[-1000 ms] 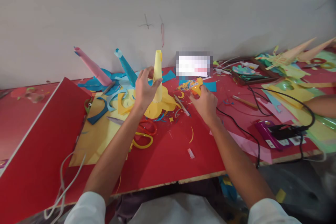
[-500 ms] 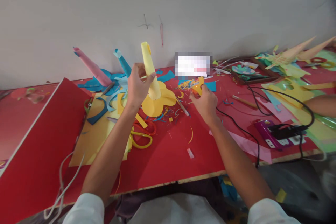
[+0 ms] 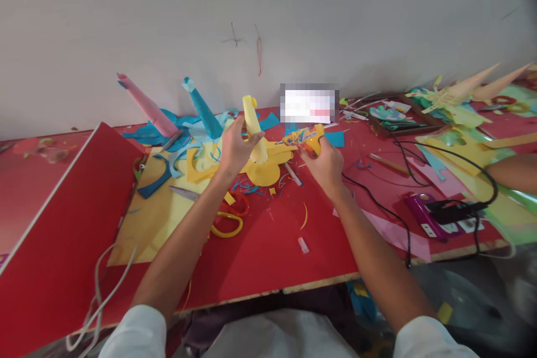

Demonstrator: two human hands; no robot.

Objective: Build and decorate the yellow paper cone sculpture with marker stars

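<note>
Between thumb and fingers, my left hand [image 3: 238, 148] grips a pale yellow paper tube [image 3: 252, 120]. The tube rises from a yellow flower-shaped paper base [image 3: 264, 172] lying on the red table [image 3: 268, 251]. My right hand [image 3: 325, 165] is closed round a yellow glue gun [image 3: 312, 140], whose nozzle points left toward the tube and appears close to the base's petals. Scissors [image 3: 227, 224] with red and yellow handles lie below my left hand, partly hidden by my forearm. A pencil-like stick [image 3: 293, 174] rests beside the base.
Pink [image 3: 149, 106] and blue [image 3: 201, 109] paper tubes stand at back left. A red panel [image 3: 62, 224] rises at left. On the right are a black cord [image 3: 377, 201], a purple power box [image 3: 434, 215], a tray [image 3: 403, 133] and another person's arm [image 3: 514, 170].
My left hand has moved right and lower with the yellow tube and its flower base. My right hand keeps the glue gun, its nozzle now nearer the base.
</note>
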